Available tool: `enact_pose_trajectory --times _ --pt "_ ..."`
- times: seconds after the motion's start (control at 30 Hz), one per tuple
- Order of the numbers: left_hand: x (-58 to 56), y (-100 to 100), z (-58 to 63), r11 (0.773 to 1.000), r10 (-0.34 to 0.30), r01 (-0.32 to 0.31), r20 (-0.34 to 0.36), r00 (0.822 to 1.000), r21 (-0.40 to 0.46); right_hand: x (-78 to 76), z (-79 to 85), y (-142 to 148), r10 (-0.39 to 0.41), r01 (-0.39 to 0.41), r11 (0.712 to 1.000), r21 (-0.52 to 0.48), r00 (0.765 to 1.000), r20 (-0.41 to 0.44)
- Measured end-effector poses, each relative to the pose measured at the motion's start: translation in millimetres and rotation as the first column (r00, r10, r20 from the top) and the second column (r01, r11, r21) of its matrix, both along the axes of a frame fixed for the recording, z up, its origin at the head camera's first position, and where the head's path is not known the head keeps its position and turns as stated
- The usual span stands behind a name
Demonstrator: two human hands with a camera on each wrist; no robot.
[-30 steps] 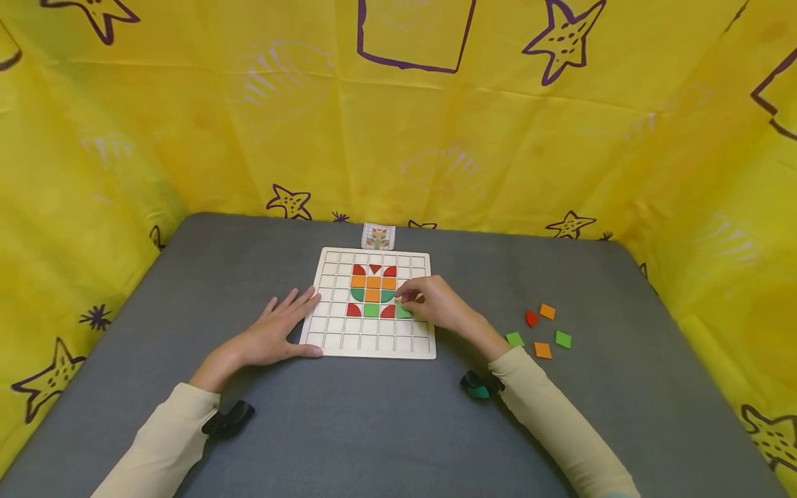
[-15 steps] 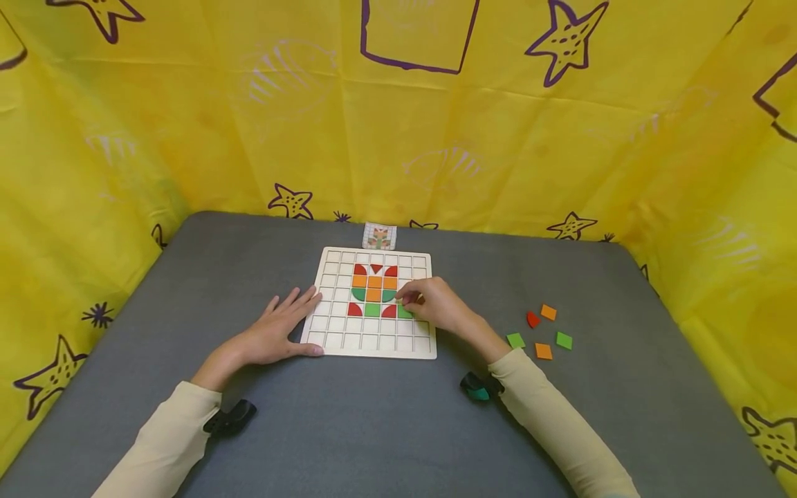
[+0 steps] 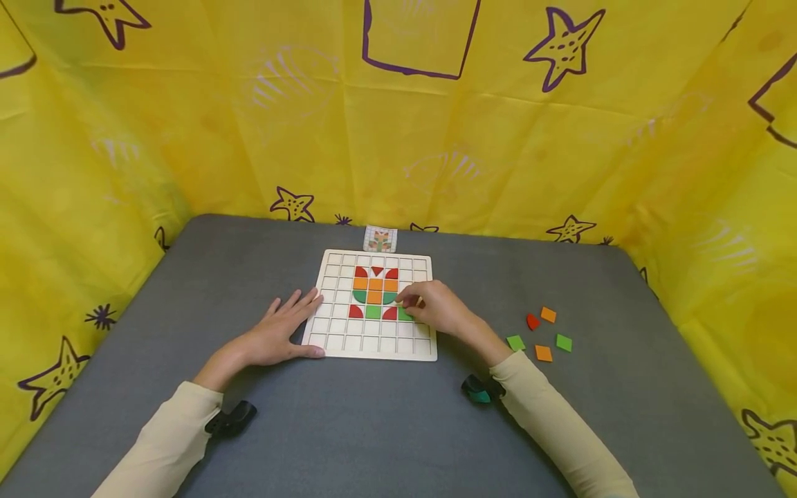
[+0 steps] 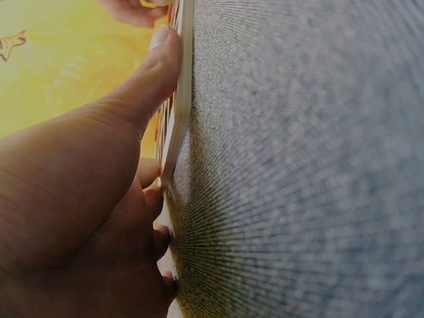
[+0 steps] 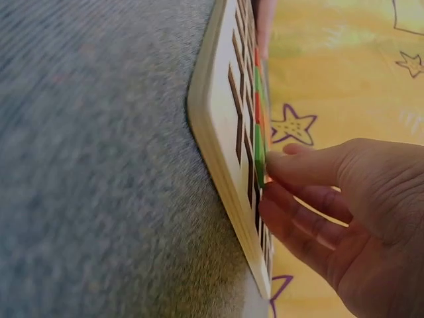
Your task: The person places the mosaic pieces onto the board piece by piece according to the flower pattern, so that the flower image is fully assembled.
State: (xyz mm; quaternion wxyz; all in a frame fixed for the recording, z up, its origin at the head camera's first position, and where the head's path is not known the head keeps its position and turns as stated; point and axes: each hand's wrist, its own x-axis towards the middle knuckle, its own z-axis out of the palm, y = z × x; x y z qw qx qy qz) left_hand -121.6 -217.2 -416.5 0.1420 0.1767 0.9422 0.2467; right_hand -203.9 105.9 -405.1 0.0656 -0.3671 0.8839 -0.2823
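Observation:
A pale wooden grid board [image 3: 369,344] lies on the grey table, with red, orange and green tiles forming a pattern in its cells. My left hand [image 3: 274,337] rests along the board's left edge, fingers spread and thumb on the front left corner. At the right side of the pattern, my right hand [image 3: 437,308] pinches a green tile [image 3: 404,314] with thumb and fingertips. That green tile [image 5: 259,156] sits in or on a cell in the right wrist view, thumb against it; the fingers partly cover it.
A small pattern card [image 3: 380,239] lies behind the board. To the right are loose tiles: a red piece [image 3: 533,321], orange squares [image 3: 544,353] and green squares [image 3: 563,343]. Yellow patterned cloth [image 3: 398,138] surrounds the table's back and sides.
The head view has shifted slightly. Both hands keep their places on the board, the right still at the green tile.

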Motion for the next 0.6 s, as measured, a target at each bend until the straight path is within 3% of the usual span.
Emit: enact_pose_trajectory --times 0.27,0.6 --pt "-0.1 2.0 1.0 1.0 0.002 -0.002 0.011 1.0 0.002 4.5 3.5 13.9 -0.014 0.014 0.999 -0.036 1.0 0.001" --pt "0.4 2.5 2.9 1.0 0.006 -0.006 0.016 1.0 0.004 5.0 6.9 60.2 -0.054 0.051 0.996 -0.073 0.998 -0.038"
